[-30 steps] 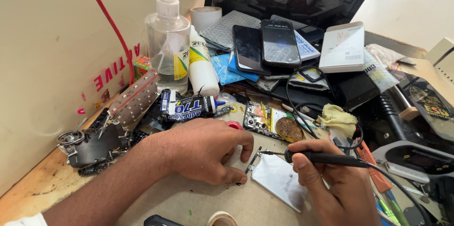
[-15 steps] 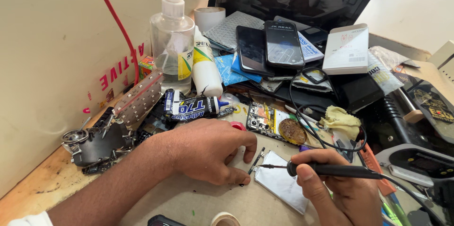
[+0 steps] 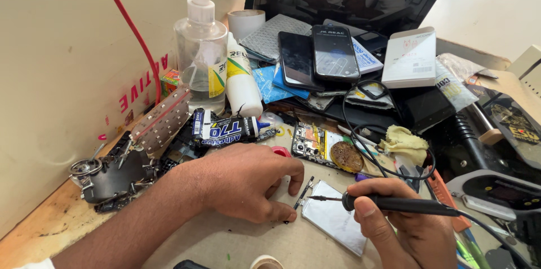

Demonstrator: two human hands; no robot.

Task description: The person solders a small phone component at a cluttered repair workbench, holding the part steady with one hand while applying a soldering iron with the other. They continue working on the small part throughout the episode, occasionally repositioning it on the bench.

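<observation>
Here the right hand (image 3: pixel 403 227) fingers grip a soldering iron (image 3: pixel 394 204); left hand (image 3: pixel 245 181) fingers curl, hiding any hold.

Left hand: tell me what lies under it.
Under the left hand a thin dark strip pokes out past the fingers, beside the silvery flat battery. A red piece shows behind. The rest is covered.

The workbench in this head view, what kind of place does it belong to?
Most likely a phone repair bench. The right hand holds a soldering iron over a small part, phones lie stacked behind, and an opened circuit board lies near an adhesive tube.
</observation>
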